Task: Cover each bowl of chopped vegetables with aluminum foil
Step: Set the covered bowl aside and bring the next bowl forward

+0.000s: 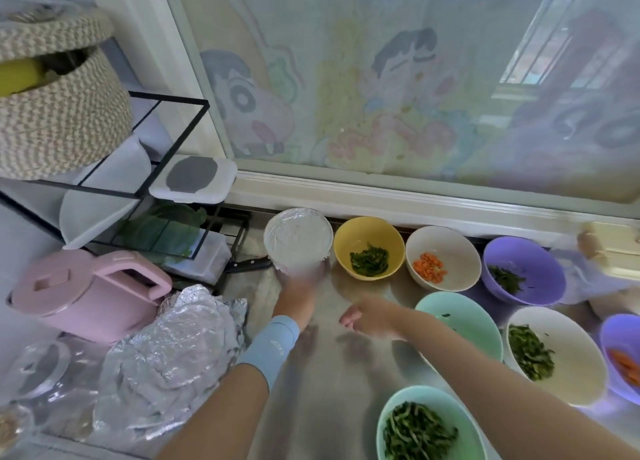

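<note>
A foil-covered bowl (298, 241) stands at the left end of the back row. My left hand (302, 286), blurred, grips its near side. My right hand (362, 317) hovers over the steel counter (322, 373), fingers loosely curled and holding nothing. Uncovered bowls: yellow bowl (367, 229) with greens, white bowl (446, 241) with carrot, purple bowl (519, 251) with greens, teal bowl (464, 312) partly behind my right arm, large white bowl (571, 338) with greens, purple bowl (620, 328) with carrot, near teal bowl (450, 402) with greens. Crumpled foil sheets (173, 348) lie at left.
A pink kettle (90, 293) sits behind the foil. A black wire rack (173, 141) holds a woven basket (59, 113) and containers. A knife (249, 265) lies under the rack. A glass lid (38, 366) is at the far left. A window sill (415, 203) borders the back.
</note>
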The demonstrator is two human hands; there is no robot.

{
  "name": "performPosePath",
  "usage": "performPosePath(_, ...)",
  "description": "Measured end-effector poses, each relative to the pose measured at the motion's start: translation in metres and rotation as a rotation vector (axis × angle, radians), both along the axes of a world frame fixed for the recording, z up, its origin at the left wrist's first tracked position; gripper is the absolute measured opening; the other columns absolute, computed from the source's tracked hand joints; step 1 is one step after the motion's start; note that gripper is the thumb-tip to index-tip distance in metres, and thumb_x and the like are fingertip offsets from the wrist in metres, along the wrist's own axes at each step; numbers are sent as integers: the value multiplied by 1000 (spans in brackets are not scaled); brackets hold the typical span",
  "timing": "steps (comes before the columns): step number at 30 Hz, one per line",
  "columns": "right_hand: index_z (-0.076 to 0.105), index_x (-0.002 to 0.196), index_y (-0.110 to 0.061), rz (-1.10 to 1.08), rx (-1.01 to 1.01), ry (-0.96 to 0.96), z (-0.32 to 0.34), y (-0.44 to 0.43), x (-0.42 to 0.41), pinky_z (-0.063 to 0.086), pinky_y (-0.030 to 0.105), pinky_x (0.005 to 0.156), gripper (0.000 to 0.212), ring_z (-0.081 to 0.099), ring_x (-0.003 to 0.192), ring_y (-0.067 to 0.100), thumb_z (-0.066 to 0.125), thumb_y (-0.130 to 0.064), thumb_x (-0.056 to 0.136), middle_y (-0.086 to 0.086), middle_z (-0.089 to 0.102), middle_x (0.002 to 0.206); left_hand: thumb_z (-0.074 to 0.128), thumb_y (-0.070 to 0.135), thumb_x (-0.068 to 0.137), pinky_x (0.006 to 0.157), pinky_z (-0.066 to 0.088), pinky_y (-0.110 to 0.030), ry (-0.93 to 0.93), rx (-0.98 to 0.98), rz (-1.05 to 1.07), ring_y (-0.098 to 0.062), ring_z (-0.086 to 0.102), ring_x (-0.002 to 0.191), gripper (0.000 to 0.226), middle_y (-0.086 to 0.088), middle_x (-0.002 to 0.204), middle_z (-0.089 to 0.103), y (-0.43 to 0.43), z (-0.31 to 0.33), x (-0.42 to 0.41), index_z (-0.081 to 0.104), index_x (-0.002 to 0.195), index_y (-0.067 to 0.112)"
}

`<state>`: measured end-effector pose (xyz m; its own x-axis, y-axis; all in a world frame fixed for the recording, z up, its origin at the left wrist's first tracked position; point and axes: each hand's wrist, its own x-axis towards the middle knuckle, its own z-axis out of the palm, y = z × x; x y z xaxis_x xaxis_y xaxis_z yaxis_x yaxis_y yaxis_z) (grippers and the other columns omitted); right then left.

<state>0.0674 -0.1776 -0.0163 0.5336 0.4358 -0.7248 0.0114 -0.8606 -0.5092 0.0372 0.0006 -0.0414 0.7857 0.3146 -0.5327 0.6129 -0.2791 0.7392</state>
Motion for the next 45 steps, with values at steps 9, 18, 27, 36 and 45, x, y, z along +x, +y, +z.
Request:
performPosePath(9,58,135,-26,421,-171,15,-7,-56,-70,49,30,100,56,58,115,17,56,-3,85,-6,58,135,44,21,98,71,47,-28,312,-99,-372,-21,58,86,12,-5,102,60,-79,-2,-69,53,102,15)
performPosePath(18,67,124,-21,253,-80,-250,-32,-50,-73,44,28,93,33,57,117,21,48,-14,98,0,63,130,45,23,93,70,38,-34,316,-36,-466,-21,45,74,17,-9,82,47,-67,1,-95,46,78,15)
performPosePath(27,69,112,-21,-355,-7,-309,-41,-8,-49,48,31,84,32,61,101,23,47,-8,93,4,68,111,45,36,94,76,49,-37,266,98,-313,-26,56,85,26,-9,103,60,5,7,-71,53,110,16)
performPosePath(36,46,138,-25,-518,24,-272,-42,23,-35,48,31,80,50,56,98,20,46,-10,90,5,62,122,54,29,93,82,45,-30,69,6,-137,-17,56,93,37,2,115,58,32,-7,-33,51,129,22)
performPosePath(45,40,143,-28,-34,31,-705,-1,84,-43,28,39,114,51,29,138,24,48,-17,94,1,33,150,51,28,91,99,43,-35,19,107,-148,-22,53,119,47,1,138,50,65,4,-43,45,138,29)
